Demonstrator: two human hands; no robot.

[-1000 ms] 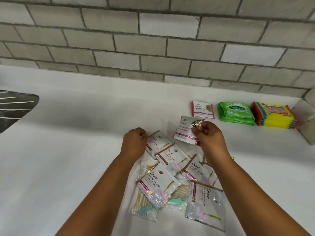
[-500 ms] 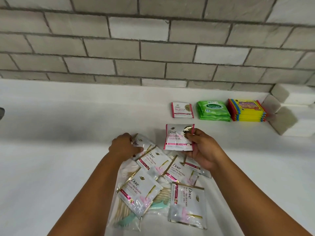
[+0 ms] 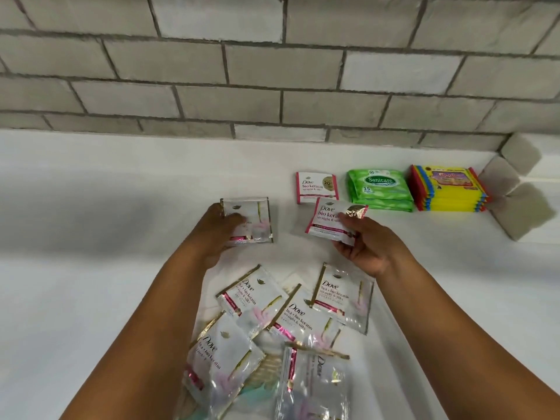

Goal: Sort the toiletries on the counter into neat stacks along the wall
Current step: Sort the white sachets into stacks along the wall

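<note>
- Left hand (image 3: 222, 227): fingers curled round the left edge of a clear sachet (image 3: 253, 221), held flat just above the counter (image 3: 91, 253), left of the row at the wall.
- Right hand (image 3: 368, 245): thumb and fingers pinch a pink sachet (image 3: 328, 221), its gold corner folded, held tilted just in front of the stack of like sachets (image 3: 316, 188).
- Loose pile (image 3: 291, 310): five more clear sachets overlap between the forearms, lying partly on a bag of cotton buds (image 3: 266, 368).
- Row along the wall, left to right: pink sachet stack, green wipes (image 3: 378, 189), yellow packets (image 3: 447, 192); neighbours stand just beside each other, apart.
- Counter: white, smooth, with soft shadow in the middle band.
- Wall (image 3: 272, 71): grey-white brick with dark joints; at right a brick corner (image 3: 515, 192) juts out beside the yellow packets.
</note>
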